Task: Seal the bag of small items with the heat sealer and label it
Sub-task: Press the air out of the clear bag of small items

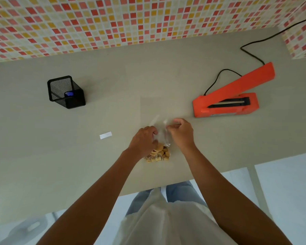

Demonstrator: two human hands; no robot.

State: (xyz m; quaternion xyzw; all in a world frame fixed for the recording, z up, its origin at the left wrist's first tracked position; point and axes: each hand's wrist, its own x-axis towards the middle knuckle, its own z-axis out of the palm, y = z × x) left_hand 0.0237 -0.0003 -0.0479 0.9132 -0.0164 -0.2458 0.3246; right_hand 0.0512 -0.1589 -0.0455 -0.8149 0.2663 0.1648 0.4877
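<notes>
— Where's the bag right now?

— Close to me, near the front edge of the grey table (42,156). The clear plastic bag (162,138) lies with its load of small tan pieces (158,154) bunched at the near end, so the empty neck points away from me. My left hand (144,140) is closed on the left side of the neck and my right hand (181,133) pinches the right side near the mouth. I judge I'm pulling the film flat so the opening will lie smooth for the seal.

— And the label?

— The white label strip (105,135) sits flat on the table, just left of my left hand, untouched. It waits there because it goes on after sealing.

— The sealer?

— Further off, to the right. The orange heat sealer (226,105) stands with its arm raised, the sealing strip exposed, ready to take the bag's mouth. Its black cord (254,53) runs away to the far right.

— Anything else?

— A black mesh pen holder (66,91) at the far left, with something blue inside; I can't tell what.
</notes>
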